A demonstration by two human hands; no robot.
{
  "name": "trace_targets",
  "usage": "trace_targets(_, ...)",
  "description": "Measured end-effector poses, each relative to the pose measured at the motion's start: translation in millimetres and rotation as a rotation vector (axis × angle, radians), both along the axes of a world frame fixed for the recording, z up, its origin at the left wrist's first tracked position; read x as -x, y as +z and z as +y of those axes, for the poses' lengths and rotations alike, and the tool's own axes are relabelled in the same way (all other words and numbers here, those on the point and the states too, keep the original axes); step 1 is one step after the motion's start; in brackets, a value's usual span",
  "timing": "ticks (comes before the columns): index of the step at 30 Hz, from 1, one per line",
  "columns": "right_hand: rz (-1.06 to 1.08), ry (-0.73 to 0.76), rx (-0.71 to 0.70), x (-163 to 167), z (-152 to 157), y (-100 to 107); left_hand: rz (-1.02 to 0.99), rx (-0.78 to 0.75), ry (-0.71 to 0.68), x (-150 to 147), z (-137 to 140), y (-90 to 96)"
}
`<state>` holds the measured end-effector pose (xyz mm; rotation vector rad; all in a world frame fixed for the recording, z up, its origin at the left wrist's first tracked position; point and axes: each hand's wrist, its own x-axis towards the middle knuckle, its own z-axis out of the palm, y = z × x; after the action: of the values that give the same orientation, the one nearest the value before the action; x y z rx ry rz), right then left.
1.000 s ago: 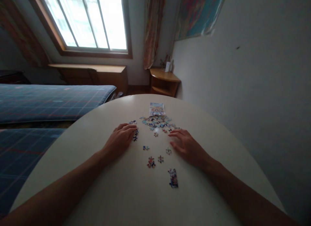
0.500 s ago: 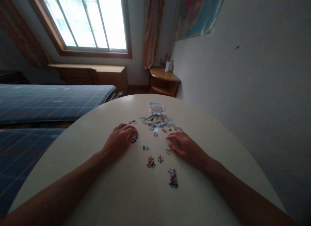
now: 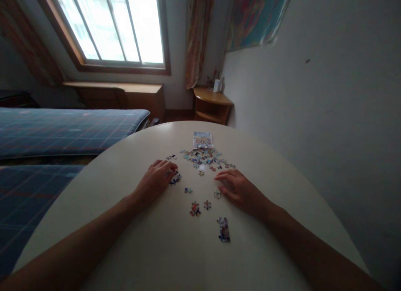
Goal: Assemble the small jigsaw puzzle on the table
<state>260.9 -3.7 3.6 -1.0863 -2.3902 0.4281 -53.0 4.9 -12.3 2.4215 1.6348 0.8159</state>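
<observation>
My left hand [image 3: 158, 175] rests on the table left of the middle, its fingers curled and pinching at a puzzle piece beside a small cluster of dark blue puzzle pieces [image 3: 176, 178]. The fingers partly cover what they hold. Across from it, my right hand [image 3: 234, 185] lies with thumb and fingers apart and nothing between them. A pale puzzle piece [image 3: 217, 194] is just by its thumb. Between the hands are a blue piece pair [image 3: 188, 190], a reddish joined cluster [image 3: 194, 208] and a single piece [image 3: 207, 204]. Nearer me lies a joined dark strip [image 3: 224, 229].
A loose pile of puzzle pieces [image 3: 203, 157] spreads over the round white table [image 3: 150, 249] beyond my hands. Behind it lies a small picture sheet [image 3: 202, 140]. A plaid mattress [image 3: 69, 130] is at the left, a wall [image 3: 328, 115] at the right.
My left fingers have shifted slightly back from the dark blue cluster, so more of it shows. The right hand and the other pieces look the same.
</observation>
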Motion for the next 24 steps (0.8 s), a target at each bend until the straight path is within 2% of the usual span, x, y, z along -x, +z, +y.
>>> trace_targets(11, -0.004, 0.011, -0.018, -1, 0, 1, -0.008, 0.021, -0.008, 4, 2, -4.3)
trace_targets(19, 0.005, 0.023, -0.036, -1, 0, 1, -0.038, 0.008, 0.010, 6, 1, 2.4)
trace_targets(24, -0.003, 0.012, -0.051, 0, 1, -1, -0.192, 0.033, 0.091, -3, -8, 12.3)
